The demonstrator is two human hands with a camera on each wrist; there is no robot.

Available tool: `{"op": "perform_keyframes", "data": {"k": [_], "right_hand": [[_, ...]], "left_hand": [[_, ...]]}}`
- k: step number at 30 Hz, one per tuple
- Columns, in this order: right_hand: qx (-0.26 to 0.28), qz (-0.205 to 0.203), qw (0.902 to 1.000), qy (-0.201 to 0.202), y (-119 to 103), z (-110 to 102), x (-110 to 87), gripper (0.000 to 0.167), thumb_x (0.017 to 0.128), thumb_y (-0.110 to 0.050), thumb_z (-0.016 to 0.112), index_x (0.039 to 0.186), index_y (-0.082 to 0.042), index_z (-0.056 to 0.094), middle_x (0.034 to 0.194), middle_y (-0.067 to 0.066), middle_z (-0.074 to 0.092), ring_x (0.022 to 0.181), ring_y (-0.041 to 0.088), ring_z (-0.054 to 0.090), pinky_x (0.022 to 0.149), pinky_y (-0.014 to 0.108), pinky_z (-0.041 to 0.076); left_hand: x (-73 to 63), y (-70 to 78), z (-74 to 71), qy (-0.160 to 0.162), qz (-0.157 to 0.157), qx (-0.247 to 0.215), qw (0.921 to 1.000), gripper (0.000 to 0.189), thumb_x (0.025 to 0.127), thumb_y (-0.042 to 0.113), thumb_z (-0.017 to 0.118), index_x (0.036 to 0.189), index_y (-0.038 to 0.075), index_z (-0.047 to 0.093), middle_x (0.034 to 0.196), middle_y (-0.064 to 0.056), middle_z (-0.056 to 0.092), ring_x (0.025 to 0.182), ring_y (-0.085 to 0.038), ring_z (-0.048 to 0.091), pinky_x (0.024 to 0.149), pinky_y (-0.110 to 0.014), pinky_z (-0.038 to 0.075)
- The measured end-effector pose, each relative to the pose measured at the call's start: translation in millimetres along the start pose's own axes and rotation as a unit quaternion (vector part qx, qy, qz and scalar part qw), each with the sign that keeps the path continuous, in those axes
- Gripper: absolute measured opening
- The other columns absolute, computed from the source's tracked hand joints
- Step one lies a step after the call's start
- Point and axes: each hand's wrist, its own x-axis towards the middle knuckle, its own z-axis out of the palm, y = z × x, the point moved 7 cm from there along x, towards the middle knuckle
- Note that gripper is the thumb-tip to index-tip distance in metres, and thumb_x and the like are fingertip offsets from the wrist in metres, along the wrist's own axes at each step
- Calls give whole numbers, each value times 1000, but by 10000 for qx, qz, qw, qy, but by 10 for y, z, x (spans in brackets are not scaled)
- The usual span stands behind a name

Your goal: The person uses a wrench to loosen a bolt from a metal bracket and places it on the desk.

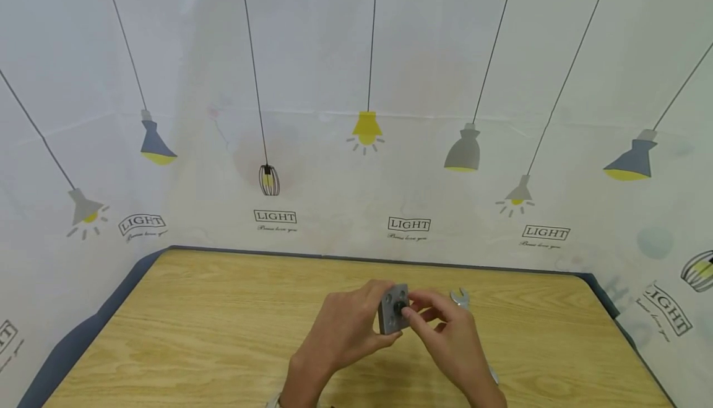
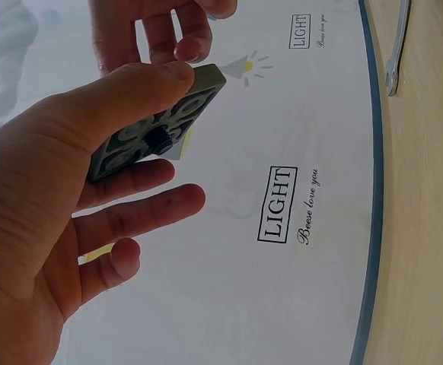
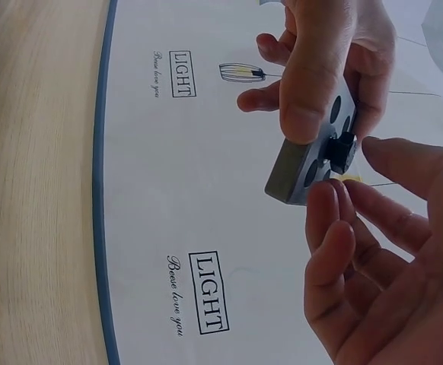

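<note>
My left hand (image 1: 342,324) grips a small grey block (image 1: 387,318) with several round holes, holding it up over the table between thumb and fingers. A black bolt (image 3: 344,152) sits in the middle of the block, its head standing out from the face toward my right hand (image 1: 453,337). With thumb and fingertips, that hand pinches around the bolt head. In the left wrist view, the block's other face shows recessed shapes and the dark bolt end (image 2: 159,141) at its centre.
A silver open-ended wrench (image 1: 460,298) lies on the wooden table (image 1: 223,296) beyond and under my right hand, which hides its middle. Behind the table's blue edge stands a pale backdrop (image 1: 323,197) printed with lamps and lettering.
</note>
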Motion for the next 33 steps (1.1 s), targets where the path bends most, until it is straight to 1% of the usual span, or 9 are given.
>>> {"op": "perform_keyframes", "data": {"k": [7,12,17,22,27,33], "right_hand": [[-85,44,10000,-29,11,22,-3,17,86,-15,77,102,-15,74,90,-2,71,72,3,64,54,24,49],[-101,-26,9999,11,0,38,-4,16,84,-15,78,100,-16,75,87,-4,71,71,3,64,54,23,48],[-138,-95,9999,30,-18,54,-8,15,84,-15,78,99,-15,74,82,-5,68,69,2,63,54,23,48],[-193,-135,9997,23,-27,63,-6,14,85,-14,78,98,-14,74,81,-5,67,67,2,62,55,23,48],[-244,-178,9995,52,-30,63,-9,14,84,-12,78,97,-14,75,81,-4,68,67,2,63,55,23,49],[-223,-177,9996,28,-37,69,-13,14,84,-12,78,97,-15,75,82,-4,68,67,2,63,55,23,49]], "left_hand": [[-2,8,4,12,23,7,10000,62,75,43,84,124,17,57,110,6,69,76,-1,64,60,-18,49],[-2,14,3,24,22,-2,10000,61,75,43,84,124,17,57,110,7,69,74,0,63,59,-18,48],[4,28,1,14,50,-56,10000,61,75,42,84,123,17,57,108,7,69,69,2,58,58,-17,47],[7,34,-3,27,72,-67,9999,60,76,42,83,123,17,57,108,7,69,65,4,53,57,-15,45],[8,35,-10,84,108,-46,9999,59,76,42,83,123,17,58,109,8,69,65,4,52,57,-16,45],[3,32,-13,56,82,-56,9999,60,75,42,84,124,17,58,109,7,70,66,3,53,57,-16,45]]}}
